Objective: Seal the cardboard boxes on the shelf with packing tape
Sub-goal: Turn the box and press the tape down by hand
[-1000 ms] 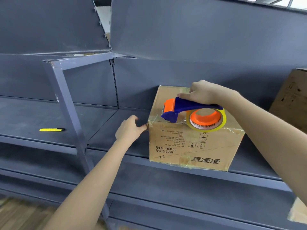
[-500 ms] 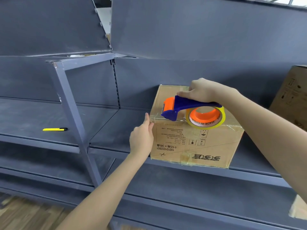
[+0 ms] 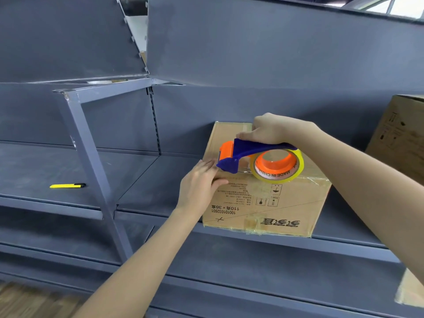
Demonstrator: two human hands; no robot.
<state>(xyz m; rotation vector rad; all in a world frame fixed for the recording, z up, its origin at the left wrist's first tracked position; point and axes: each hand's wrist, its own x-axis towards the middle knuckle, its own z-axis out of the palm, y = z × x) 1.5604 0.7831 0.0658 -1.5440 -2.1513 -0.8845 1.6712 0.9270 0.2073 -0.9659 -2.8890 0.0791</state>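
Here the right grip (image 3: 273, 130) is closed, fingers curled round the blue handle of the tape dispenser (image 3: 243, 154), whose orange head is set down on the top of the cardboard box (image 3: 263, 203) close to its left front corner. The yellow-edged tape roll (image 3: 278, 167) is carried behind the head, over the front top edge. The left grip (image 3: 199, 182) is spread, its straight fingers laid flat over that corner just beside the dispenser's head and its thumb pressed to the front face. The box is stood on the grey shelf (image 3: 137, 171), near the shelf's front lip. The step in hand is judged to be the taping of the top seam at its left end. Whether the tape is being anchored or cut cannot be told. A firm hold on the box would be called for next, with the dispenser drawn or tilted against it. A second box (image 3: 403, 138) is seen at the right, and a yellow utility knife (image 3: 67, 185) well apart at the left.
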